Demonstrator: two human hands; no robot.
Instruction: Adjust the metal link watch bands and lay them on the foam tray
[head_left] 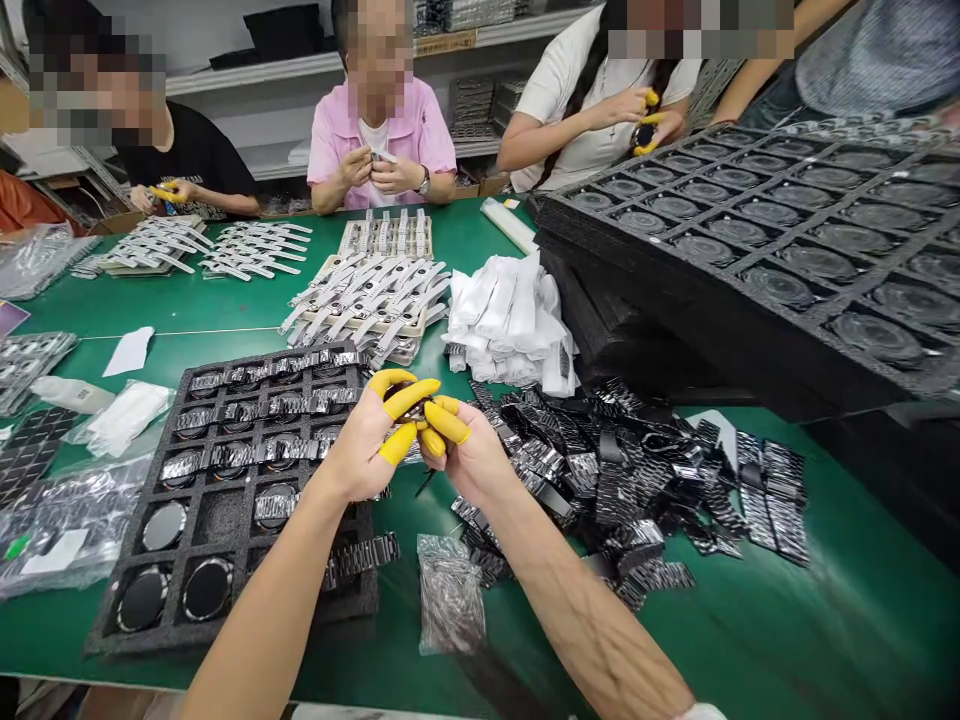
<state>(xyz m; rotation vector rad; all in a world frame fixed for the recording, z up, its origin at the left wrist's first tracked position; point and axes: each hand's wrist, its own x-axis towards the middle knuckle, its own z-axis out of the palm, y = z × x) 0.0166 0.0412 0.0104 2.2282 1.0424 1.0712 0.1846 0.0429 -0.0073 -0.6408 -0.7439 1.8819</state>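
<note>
Both of my hands come together above the table, with yellow finger cots on several fingertips. Between them is a dark round watch (407, 400), partly covered by the fingers. My left hand (364, 445) is closed around its left side. My right hand (474, 455) pinches at its lower right edge; whether a small part is also in that pinch is hidden. Just left of my hands lies a black foam tray (223, 515) with watches in its compartments, several with black link bands attached. A heap of black metal watch bands (615, 460) spreads to the right.
A small clear bag of thin pins (450, 595) lies below my hands. White-wrapped bundles (506, 315) and white-strapped watches (367, 300) stand beyond. Stacked foam trays (750, 230) rise at right. Plastic bags (67, 530) lie left. Three people work across the green table (825, 640).
</note>
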